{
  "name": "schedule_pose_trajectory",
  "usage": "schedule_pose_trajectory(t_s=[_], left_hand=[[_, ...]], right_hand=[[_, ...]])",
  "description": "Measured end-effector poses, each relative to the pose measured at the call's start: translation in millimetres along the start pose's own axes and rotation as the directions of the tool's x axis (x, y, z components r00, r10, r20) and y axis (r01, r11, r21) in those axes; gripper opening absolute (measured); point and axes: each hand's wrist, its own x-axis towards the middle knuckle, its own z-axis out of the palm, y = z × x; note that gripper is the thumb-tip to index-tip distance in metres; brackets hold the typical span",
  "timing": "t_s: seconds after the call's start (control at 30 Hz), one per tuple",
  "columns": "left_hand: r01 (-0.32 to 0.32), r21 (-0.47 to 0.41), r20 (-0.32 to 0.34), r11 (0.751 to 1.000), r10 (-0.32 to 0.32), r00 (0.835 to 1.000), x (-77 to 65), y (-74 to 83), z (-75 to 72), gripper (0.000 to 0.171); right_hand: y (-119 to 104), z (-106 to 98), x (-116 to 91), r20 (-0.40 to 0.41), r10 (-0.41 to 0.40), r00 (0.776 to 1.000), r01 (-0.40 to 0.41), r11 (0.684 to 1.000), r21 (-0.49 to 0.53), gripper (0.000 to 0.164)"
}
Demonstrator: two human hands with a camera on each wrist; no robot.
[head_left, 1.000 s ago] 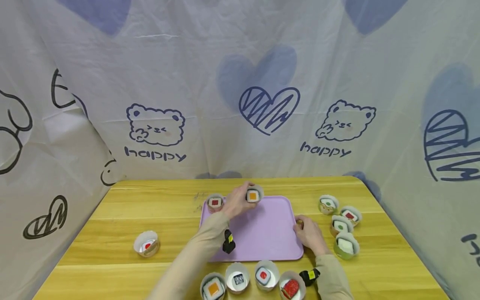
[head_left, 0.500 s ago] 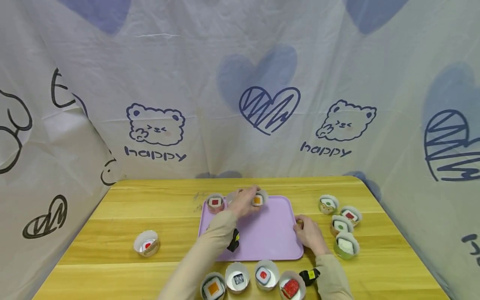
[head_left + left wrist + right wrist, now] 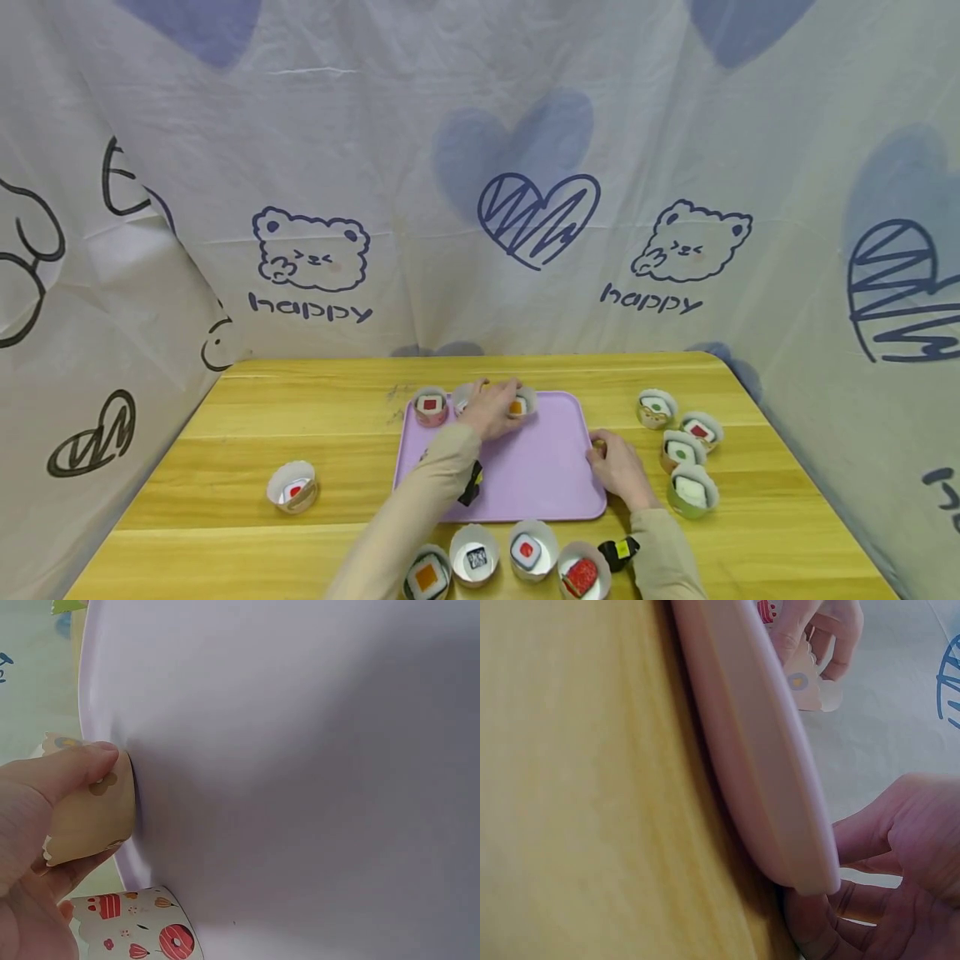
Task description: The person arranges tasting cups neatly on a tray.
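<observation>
My left hand (image 3: 491,408) pinches a tan paper baking cup (image 3: 94,814) between thumb and fingers at the back rim of the pink tray (image 3: 532,467). Inside that cup a white piece with an orange square (image 3: 517,407) shows. Beside it on the tray stands a white cup printed with a red doughnut (image 3: 142,926), partly hidden by the hand in the head view. A third cup, with a dark red square (image 3: 430,406), sits at the tray's back left corner. At the tray's right edge, my right hand (image 3: 621,468) grips the rim, thumb and fingers on either side.
Several filled cups (image 3: 690,492) cluster right of the tray. In front of it several more stand in a row, one with a red piece (image 3: 581,577). A lone cup (image 3: 293,487) is at the left of the wooden table (image 3: 210,533). Printed cloth (image 3: 420,167) hangs behind.
My left hand has carried the tan cup slightly to the right and down onto the tray's back edge, uncovering part of the white cup beside it. The right hand stays put.
</observation>
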Motion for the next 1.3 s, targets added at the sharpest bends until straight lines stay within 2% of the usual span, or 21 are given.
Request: schedule_pose_trajectory(t_s=[0.3,0.47,0.7,1.0,1.3], left_hand=[[0.029,0.034,0.016,0.999,-0.03,0.999,-0.4,4.3,0.2,0.054],[0.053,0.085,0.033,0.995,-0.056,0.998,0.0,6.2,1.3,0.058],[0.083,0.142,0.003,0.986,-0.084,0.996,0.8,7.1,6.9,0.055],[0.116,0.191,-0.003,0.975,-0.117,0.993,0.7,10.0,5.9,0.056],[0.15,0.182,0.026,0.972,-0.157,0.987,0.3,13.4,5.3,0.063]], right_hand=[[0,0,0,0.0,-0.002,1.0,0.002,1.0,-0.006,0.035],[-1,-1,0,0.0,-0.005,1.0,0.005,1.0,-0.004,0.035],[-1,-1,-2,-0.002,-0.012,1.0,0.012,1.0,-0.001,0.035],[-1,-1,-2,-0.005,-0.019,1.0,0.019,1.0,-0.004,0.035],[-1,-1,-2,-0.002,-0.019,1.0,0.019,1.0,-0.006,0.035]])
